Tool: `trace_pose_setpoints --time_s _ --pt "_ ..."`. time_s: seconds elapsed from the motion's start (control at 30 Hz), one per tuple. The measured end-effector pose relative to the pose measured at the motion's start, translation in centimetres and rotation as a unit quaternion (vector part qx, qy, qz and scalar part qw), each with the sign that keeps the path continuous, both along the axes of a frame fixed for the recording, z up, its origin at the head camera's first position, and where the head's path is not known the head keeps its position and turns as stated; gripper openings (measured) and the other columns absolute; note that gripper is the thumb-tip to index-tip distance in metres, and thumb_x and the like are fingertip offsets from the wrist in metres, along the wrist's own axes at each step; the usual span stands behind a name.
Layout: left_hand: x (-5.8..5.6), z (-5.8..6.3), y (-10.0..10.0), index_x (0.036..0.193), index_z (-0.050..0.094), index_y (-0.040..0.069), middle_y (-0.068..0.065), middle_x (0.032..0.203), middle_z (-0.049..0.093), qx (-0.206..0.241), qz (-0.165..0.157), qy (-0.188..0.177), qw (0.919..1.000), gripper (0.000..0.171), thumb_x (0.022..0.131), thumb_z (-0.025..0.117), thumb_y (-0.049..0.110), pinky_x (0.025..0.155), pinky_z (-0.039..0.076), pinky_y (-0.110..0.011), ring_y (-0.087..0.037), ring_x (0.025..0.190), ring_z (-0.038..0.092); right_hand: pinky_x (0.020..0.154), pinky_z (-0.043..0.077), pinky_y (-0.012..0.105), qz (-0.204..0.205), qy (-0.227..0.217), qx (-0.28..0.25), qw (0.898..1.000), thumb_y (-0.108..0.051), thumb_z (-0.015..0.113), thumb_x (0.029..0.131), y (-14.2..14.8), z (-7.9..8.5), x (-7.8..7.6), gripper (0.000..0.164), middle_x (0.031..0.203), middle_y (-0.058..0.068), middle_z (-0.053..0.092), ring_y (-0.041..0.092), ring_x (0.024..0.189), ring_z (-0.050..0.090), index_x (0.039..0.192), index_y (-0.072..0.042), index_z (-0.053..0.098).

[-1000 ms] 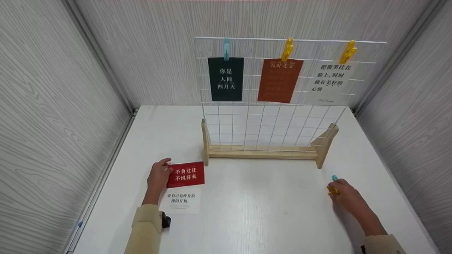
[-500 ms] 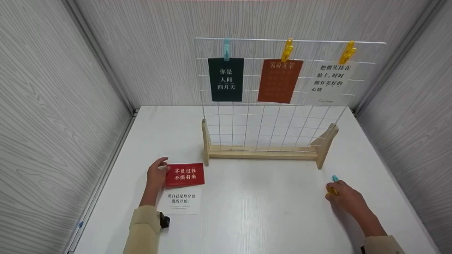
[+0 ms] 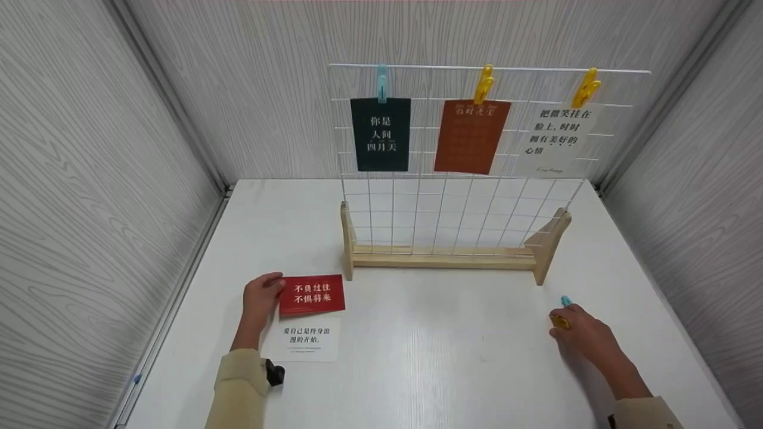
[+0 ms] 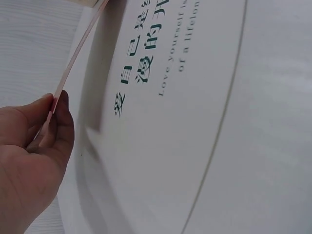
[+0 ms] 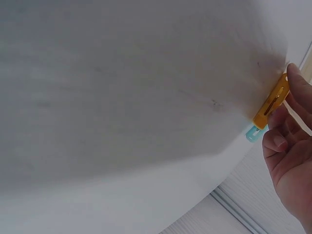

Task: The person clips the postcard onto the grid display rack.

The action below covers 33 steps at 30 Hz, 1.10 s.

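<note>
My left hand (image 3: 257, 301) pinches the left edge of a red card (image 3: 312, 307) with white lettering. In the left wrist view this card appears edge-on between thumb and fingers, raised over the white card (image 4: 161, 122). On the right of the table, my right hand (image 3: 590, 339) holds a yellow clip (image 5: 272, 102) between thumb and fingers. A teal clip (image 5: 254, 133) shows just behind the yellow one, partly hidden by it and by the hand.
A white wire grid (image 3: 471, 214) stands in a wooden base (image 3: 444, 261) at the back. From its top hang a dark green card (image 3: 382, 161), an orange-red card (image 3: 471, 143) and a white printed card (image 3: 551, 161), held by teal and yellow clips. Grey wood-grain walls surround the table.
My left hand and forearm have shifted slightly left, and the red card has moved a little left with them. My right hand stays almost in place, the yellow clip turned slightly.
</note>
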<state>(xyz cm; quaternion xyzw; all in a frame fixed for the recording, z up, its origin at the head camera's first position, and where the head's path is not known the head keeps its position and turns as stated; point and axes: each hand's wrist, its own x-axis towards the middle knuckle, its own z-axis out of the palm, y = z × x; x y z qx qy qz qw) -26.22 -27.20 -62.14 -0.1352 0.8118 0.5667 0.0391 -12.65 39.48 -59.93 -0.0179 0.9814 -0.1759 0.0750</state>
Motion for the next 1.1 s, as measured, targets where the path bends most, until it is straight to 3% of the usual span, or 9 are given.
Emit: trace_pose_setpoints --time_s 0.2,0.5,0.8,0.93,1.1 --pt "0.0 -0.1 -0.2 0.141 0.054 -0.002 -0.023 0.147 0.052 0.011 -0.013 -0.008 0.9998 0.039 0.105 0.051 0.012 0.112 0.041 -0.045 -0.035 0.14 0.047 0.097 0.046 0.065 -0.009 0.001 -0.008 1.0 -0.018 0.075 0.09 -0.2 0.0 0.1 0.04 0.139 0.026 0.052 0.051 0.131 0.047 0.126 -0.005 0.064" --pt "0.5 0.8 -0.2 0.142 0.054 0.002 -0.02 0.147 0.053 0.011 -0.013 -0.014 0.9998 0.039 0.106 0.051 0.014 0.112 0.043 -0.043 -0.032 0.135 0.052 0.092 0.051 0.061 0.001 0.034 0.008 0.999 -0.014 0.078 0.088 -0.3 -0.2 0.2 0.038 0.13 0.024 0.058 0.049 0.122 0.056 0.122 -0.004 0.065" --pt "1.4 1.8 0.0 0.141 0.053 -0.002 -0.024 0.14 0.058 0.051 -0.013 -0.003 0.9986 0.041 0.104 0.056 0.013 0.09 0.054 -0.021 -0.03 0.122 0.064 0.091 0.051 0.062 0.006 0.054 -0.005 0.998 -0.016 0.075 0.09 -0.8 0.2 0.2 0.041 0.136 0.031 0.054 0.052 0.126 0.053 0.127 -0.003 0.064" --pt "1.8 2.1 0.2 0.141 0.053 -0.002 -0.022 0.141 0.057 0.063 -0.021 -0.003 0.9978 0.04 0.104 0.056 0.013 0.093 0.054 -0.023 -0.03 0.125 0.062 0.091 0.05 0.063 0.007 0.053 -0.015 0.998 -0.017 0.073 0.092 -1.3 0.7 0.1 0.038 0.137 0.031 0.054 0.052 0.129 0.05 0.127 -0.004 0.065" --pt "2.2 2.4 0.6 0.139 0.055 -0.001 -0.022 0.139 0.059 0.07 -0.032 -0.001 0.9971 0.039 0.104 0.057 0.014 0.093 0.054 -0.024 -0.028 0.121 0.065 0.093 0.049 0.063 0.004 0.058 -0.023 0.998 -0.02 0.071 0.093 -2.3 1.6 -0.1 0.038 0.127 0.023 0.065 0.049 0.13 0.051 0.128 -0.005 0.064"
